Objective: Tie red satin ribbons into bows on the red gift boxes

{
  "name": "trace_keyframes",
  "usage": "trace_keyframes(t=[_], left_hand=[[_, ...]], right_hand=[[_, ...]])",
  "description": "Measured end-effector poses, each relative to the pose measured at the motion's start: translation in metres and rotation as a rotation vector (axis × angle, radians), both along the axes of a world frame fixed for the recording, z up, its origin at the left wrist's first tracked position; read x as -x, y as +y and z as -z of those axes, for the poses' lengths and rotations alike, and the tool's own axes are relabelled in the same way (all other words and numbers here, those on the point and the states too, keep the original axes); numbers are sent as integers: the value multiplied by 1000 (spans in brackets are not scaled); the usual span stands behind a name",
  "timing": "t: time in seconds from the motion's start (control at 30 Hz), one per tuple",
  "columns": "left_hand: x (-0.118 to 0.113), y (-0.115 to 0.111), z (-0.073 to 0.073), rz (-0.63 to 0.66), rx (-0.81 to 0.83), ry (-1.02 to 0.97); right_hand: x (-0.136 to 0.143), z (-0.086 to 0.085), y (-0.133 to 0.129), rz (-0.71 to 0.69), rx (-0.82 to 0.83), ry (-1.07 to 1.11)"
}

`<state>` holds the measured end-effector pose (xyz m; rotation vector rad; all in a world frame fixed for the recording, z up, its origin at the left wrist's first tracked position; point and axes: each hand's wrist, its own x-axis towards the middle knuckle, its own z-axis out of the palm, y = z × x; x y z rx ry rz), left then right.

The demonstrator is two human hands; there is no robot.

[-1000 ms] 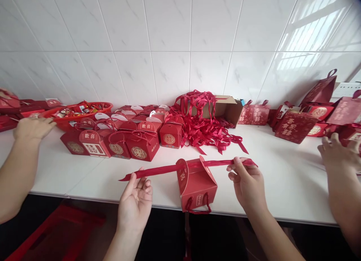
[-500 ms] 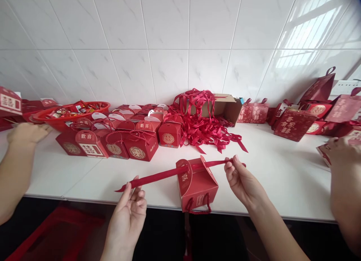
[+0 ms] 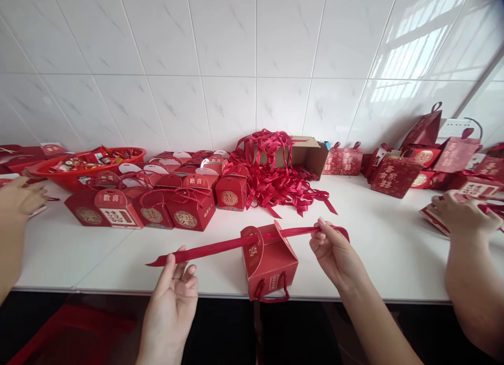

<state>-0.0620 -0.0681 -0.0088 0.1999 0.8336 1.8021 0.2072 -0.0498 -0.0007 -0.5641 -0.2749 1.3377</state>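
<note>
A red gift box [image 3: 271, 268] stands at the front edge of the white table, with a red rope handle hanging down its near side. Through its top runs a red ribbon [image 3: 220, 248], stretched out to both sides. My left hand [image 3: 173, 296] pinches the ribbon near its pointed left end, left of the box. On the other side my right hand [image 3: 334, 252] pinches the ribbon close to its right end, which curls past the fingers.
Rows of red boxes [image 3: 192, 207], a red basin of sweets [image 3: 66, 178] and a ribbon pile [image 3: 283, 189] by a cardboard carton [image 3: 318, 160] line the back. More boxes [image 3: 397, 176] stand right. Other people's hands work at far left [image 3: 19, 199] and far right [image 3: 464, 212].
The view has shifted slightly right. Both my hands still hold the ribbon, and more of its right end shows beyond my right hand. The far-left person's hand is now over a different spot.
</note>
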Motion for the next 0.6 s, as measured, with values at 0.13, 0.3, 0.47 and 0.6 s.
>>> trace_keyframes(t=[0.13,0.3,0.47,0.6], left_hand=[[4,1,-4,-35,-14,74],[8,9,-27,-59,-108,211],[4,28,-66,-28,-280,369],[-6,47,-102,75,-424,555]], right_hand=[[-1,-5,4,36,-23,-45],[-8,-19,6,102,-86,-200],[-11,-39,7,244,-240,-439],[-10,-64,9,291,-360,-650]])
